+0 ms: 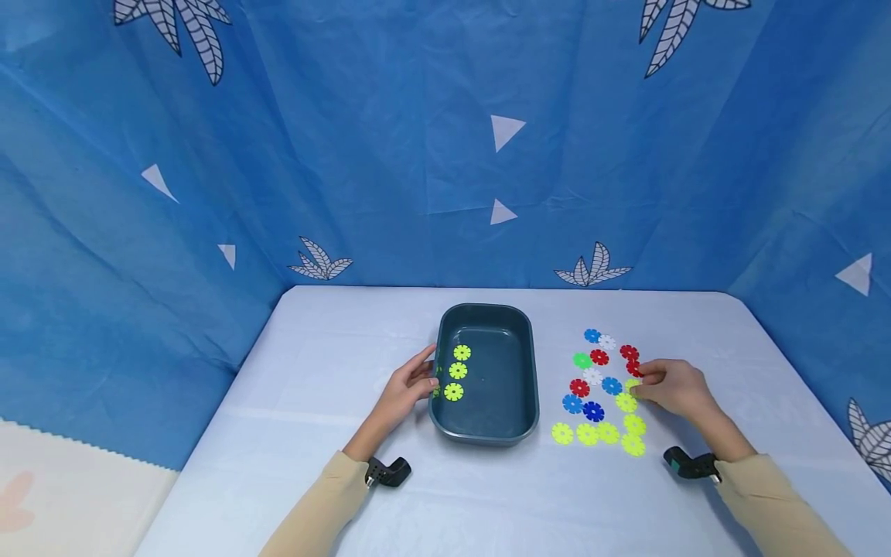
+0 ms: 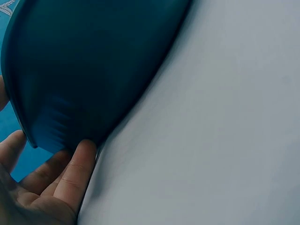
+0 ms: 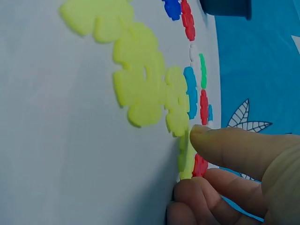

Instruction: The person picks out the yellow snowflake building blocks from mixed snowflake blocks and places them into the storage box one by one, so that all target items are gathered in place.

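Observation:
My left hand (image 1: 411, 381) grips the left side of a dark blue-grey tray (image 1: 487, 442), thumb at the rim and fingers (image 2: 75, 176) against the outer wall. Inside, toward that side, lie yellow notched plastic discs, among them a front disc (image 1: 454, 391). To the tray's right, my right hand (image 1: 671, 387) reaches down to the group of loose discs. Its thumb and fingers pinch a yellow notched disc (image 3: 186, 157) by its edges, low at the tabletop. Just beyond it is a red disc (image 3: 200, 165), partly hidden by the fingers.
Several more notched discs lie flat on the white table (image 1: 292, 433): a green disc (image 1: 582, 360), a dark blue disc (image 1: 593, 411), and red, white, light blue and yellow ones. Yellow discs line the near side. A blue printed curtain (image 1: 390, 155) hangs behind the table.

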Action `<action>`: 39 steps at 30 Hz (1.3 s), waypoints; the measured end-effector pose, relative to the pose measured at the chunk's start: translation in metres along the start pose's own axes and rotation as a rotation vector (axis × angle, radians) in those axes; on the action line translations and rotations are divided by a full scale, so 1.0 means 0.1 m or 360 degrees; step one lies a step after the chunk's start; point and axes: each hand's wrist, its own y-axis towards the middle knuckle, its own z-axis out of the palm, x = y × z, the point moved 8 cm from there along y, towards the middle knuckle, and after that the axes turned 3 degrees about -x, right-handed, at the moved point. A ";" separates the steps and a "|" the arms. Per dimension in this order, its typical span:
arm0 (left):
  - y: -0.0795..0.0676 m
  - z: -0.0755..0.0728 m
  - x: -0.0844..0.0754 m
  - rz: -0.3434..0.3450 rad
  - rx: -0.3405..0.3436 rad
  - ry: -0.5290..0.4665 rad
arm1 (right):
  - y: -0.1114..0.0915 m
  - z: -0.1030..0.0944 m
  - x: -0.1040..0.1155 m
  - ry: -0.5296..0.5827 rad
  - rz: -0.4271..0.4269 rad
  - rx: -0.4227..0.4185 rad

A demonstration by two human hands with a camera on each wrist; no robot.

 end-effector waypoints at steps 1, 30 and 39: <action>0.00 0.00 0.00 0.0003 0.0000 0.0000 | 0.00 0.00 0.01 -0.0013 -0.0008 -0.0006; 0.01 0.01 0.02 -0.0009 0.0013 0.0010 | -0.09 0.03 0.03 -0.0033 -0.0055 0.0008; 0.02 -0.01 0.03 -0.0001 0.0009 0.0010 | -0.13 -0.03 0.00 0.0041 -0.0056 -0.0034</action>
